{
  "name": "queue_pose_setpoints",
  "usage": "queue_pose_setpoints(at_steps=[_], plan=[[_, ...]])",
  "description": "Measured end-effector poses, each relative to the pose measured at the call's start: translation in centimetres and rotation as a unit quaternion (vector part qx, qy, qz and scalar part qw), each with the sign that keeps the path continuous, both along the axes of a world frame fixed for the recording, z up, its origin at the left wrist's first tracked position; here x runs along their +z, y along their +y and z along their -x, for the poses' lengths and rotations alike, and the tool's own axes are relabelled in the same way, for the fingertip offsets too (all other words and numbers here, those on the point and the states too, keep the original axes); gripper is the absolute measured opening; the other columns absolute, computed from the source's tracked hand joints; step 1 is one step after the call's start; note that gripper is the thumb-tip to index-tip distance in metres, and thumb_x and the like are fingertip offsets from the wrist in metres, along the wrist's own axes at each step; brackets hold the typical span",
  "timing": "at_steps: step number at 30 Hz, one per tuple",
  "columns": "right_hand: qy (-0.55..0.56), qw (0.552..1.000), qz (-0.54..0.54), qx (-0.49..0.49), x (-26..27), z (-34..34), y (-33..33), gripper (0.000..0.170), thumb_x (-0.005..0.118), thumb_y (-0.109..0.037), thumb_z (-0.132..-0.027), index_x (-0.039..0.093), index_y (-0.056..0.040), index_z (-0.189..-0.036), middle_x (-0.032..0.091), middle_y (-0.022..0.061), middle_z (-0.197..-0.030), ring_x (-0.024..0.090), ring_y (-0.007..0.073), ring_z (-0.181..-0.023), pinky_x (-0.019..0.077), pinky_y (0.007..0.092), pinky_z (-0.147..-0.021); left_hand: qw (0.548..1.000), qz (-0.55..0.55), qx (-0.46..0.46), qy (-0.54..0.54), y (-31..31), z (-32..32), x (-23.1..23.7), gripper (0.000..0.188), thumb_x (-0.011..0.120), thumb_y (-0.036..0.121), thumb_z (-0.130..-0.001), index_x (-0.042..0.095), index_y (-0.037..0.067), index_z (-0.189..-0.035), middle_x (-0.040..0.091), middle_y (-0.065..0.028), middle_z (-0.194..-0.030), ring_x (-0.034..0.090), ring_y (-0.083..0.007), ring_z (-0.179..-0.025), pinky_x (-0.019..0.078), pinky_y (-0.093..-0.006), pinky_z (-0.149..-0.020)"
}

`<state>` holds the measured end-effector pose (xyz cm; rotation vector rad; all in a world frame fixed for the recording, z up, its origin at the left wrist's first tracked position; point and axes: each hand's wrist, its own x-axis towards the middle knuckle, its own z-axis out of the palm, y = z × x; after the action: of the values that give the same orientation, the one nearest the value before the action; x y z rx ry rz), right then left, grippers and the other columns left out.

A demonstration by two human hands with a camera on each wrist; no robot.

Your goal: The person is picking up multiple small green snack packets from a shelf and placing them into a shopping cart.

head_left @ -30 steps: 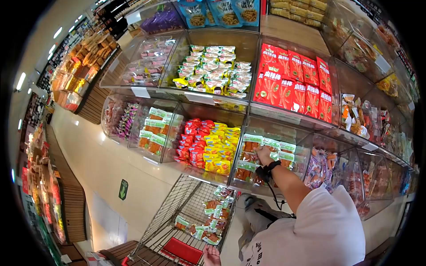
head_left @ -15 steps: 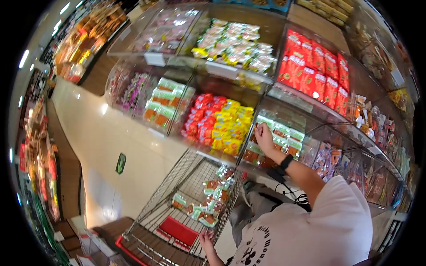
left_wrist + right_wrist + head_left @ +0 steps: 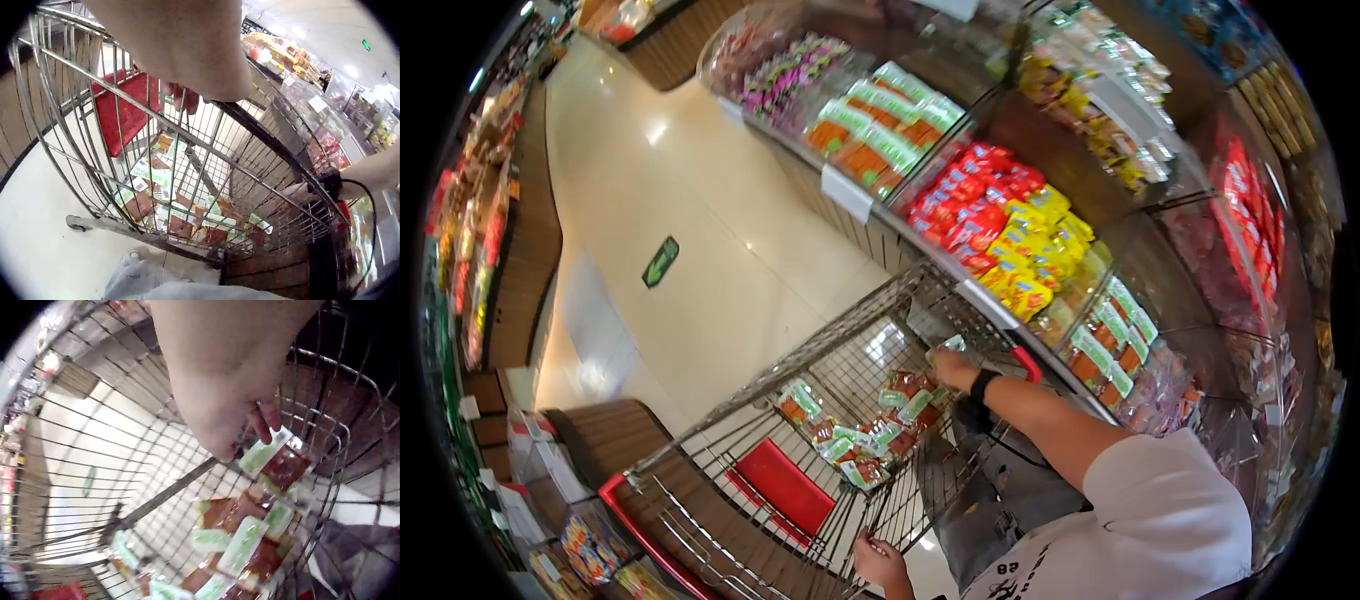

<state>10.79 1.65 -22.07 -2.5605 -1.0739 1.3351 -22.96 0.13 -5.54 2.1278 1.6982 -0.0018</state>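
In the head view, my right hand (image 3: 956,370) reaches down into a wire shopping cart (image 3: 850,322). Its fingers pinch a clear snack packet (image 3: 285,464) with a green-and-white label and reddish-brown contents, seen close in the right wrist view. Right below it on the cart floor lie several like packets (image 3: 865,440). My left hand (image 3: 882,562) hangs by the cart's near side, fingers loosely curled and nothing in them. The left wrist view shows its fingers (image 3: 187,100) close to the side rail, partly behind my wrist.
Beside the cart stand clear snack bins: red and yellow packets (image 3: 1000,225), green-labelled packets (image 3: 1110,340) and more above. The cart has a red seat panel (image 3: 780,487) and a red handle (image 3: 615,490). Tiled floor (image 3: 710,270) and another display (image 3: 510,260) lie leftward.
My right hand has come away from the bin of green-labelled packets and moved down-left into the cart with a packet. The head view has swung down toward the cart.
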Motion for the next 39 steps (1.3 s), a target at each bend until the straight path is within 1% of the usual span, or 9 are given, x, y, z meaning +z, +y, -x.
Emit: queue_pose_setpoints(at_steps=[6, 12, 19, 23, 24, 25, 30, 36, 39], plan=[[-0.116, 0.986, 0.024, 0.113, -14.0, -1.3, -2.1, 0.046, 0.051, -0.002, -0.068, 0.036, -0.0042, -0.111, 0.032, 0.0183, -0.118, 0.049, 0.0307, -0.088, 0.0456, 0.0356, -0.067, 0.997, -0.06, -0.04, -0.007, 0.0, 0.9, -1.6, 0.02, 0.043, 0.0, -0.064, 0.051, 0.001, -0.083, 0.053, -0.0112, -0.071, 0.05, -0.0277, -0.061, 0.0391, -0.0359, -0.053], [-0.034, 0.961, 0.218, 0.17, -7.6, -1.2, 0.7, 0.047, 0.046, 0.001, -0.07, 0.035, -0.0089, -0.115, 0.029, 0.0138, -0.121, 0.042, 0.0273, -0.1, 0.0417, 0.0361, -0.076, 0.997, -0.052, -0.058, -0.012, 0.6, 0.6, -1.0, 0.02, 0.044, 0.0, -0.062, 0.052, 0.004, -0.08, 0.051, -0.0105, -0.066, 0.049, -0.0265, -0.058, 0.0388, -0.0349, -0.049], [-0.057, 0.994, 0.068, 0.057, -8.9, -0.5, -0.5, 0.05, 0.053, 0.005, -0.063, 0.039, -0.0093, -0.109, 0.028, 0.013, -0.122, 0.043, 0.029, -0.098, 0.0418, 0.0359, -0.075, 0.998, -0.031, -0.059, 0.005, 1.2, -0.3, -0.1, 0.019, 0.044, 0.001, -0.062, 0.053, 0.005, -0.079, 0.051, -0.0092, -0.064, 0.049, -0.026, -0.058, 0.0391, -0.0347, -0.048], [-0.109, 0.985, 0.02, 0.133, -11.7, -0.2, -1.7, 0.023, 0.053, -0.003, -0.065, 0.055, -0.008, -0.088, 0.05, 0.0111, -0.098, 0.053, 0.028, -0.078, 0.0439, 0.0358, -0.066, 0.996, -0.028, -0.083, 0.004, 0.4, 0.8, -1.3, 0.019, 0.044, 0.002, -0.062, 0.053, 0.004, -0.079, 0.051, -0.0095, -0.064, 0.049, -0.0263, -0.059, 0.0391, -0.0356, -0.049], [-0.163, 0.97, -0.051, 0.171, -13.7, 0.1, -3.0, 0.009, 0.052, -0.009, -0.066, 0.059, -0.007, -0.071, 0.057, 0.0099, -0.078, 0.054, 0.0271, -0.068, 0.0452, 0.0344, -0.059, 0.996, -0.023, -0.089, 0.014, 0.5, 0.8, -1.3, 0.018, 0.044, 0.002, -0.063, 0.053, 0.004, -0.079, 0.051, -0.01, -0.064, 0.049, -0.0267, -0.058, 0.0387, -0.0358, -0.048], [-0.148, 0.967, 0.032, 0.204, -12.2, 0.2, -2.4, 0.013, 0.05, -0.007, -0.066, 0.059, -0.0074, -0.075, 0.055, 0.0117, -0.081, 0.054, 0.0264, -0.077, 0.0444, 0.0361, -0.063, 0.995, -0.01, -0.092, 0.03, 0.5, 0.8, -1.1, 0.017, 0.044, 0.002, -0.063, 0.052, 0.004, -0.078, 0.05, -0.0104, -0.065, 0.048, -0.0271, -0.058, 0.038, -0.0359, -0.047], [-0.169, 0.966, 0.001, 0.194, -6.1, 0.7, 0.4, 0.01, 0.056, -0.013, -0.064, 0.058, -0.0048, -0.07, 0.057, 0.0121, -0.074, 0.055, 0.0278, -0.071, 0.0448, 0.0358, -0.058, 0.996, -0.019, -0.085, 0.007, 0.4, 0.8, -1.0, 0.018, 0.043, 0.003, -0.064, 0.052, 0.004, -0.079, 0.05, -0.0106, -0.067, 0.049, -0.0275, -0.059, 0.0386, -0.0361, -0.049], [-0.032, 0.973, -0.225, 0.051, 10.9, 2.2, 1.0, 0.016, 0.058, -0.014, -0.065, 0.054, -0.0045, -0.077, 0.055, 0.0134, -0.069, 0.054, 0.0279, -0.066, 0.0425, 0.0338, -0.058, 0.991, 0.118, -0.04, -0.048, 0.8, 1.4, -0.5, 0.02, 0.047, 0.011, -0.071, 0.05, 0.003, -0.089, 0.055, -0.0113, -0.084, 0.052, -0.0272, -0.074, 0.0423, -0.0342, -0.061], [0.135, 0.96, -0.244, 0.008, 19.2, 4.2, 0.1, 0.017, 0.059, -0.014, -0.067, 0.055, -0.004, -0.08, 0.055, 0.0094, -0.067, 0.053, 0.0177, -0.061, 0.0415, 0.0282, -0.056, 0.902, 0.299, 0.06, -0.305, 2.5, 2.6, -2.8, 0.032, 0.044, 0.009, -0.079, 0.038, -0.002, -0.108, 0.049, -0.0141, -0.099, 0.05, -0.0216, -0.088, 0.0393, -0.0289, -0.074]])
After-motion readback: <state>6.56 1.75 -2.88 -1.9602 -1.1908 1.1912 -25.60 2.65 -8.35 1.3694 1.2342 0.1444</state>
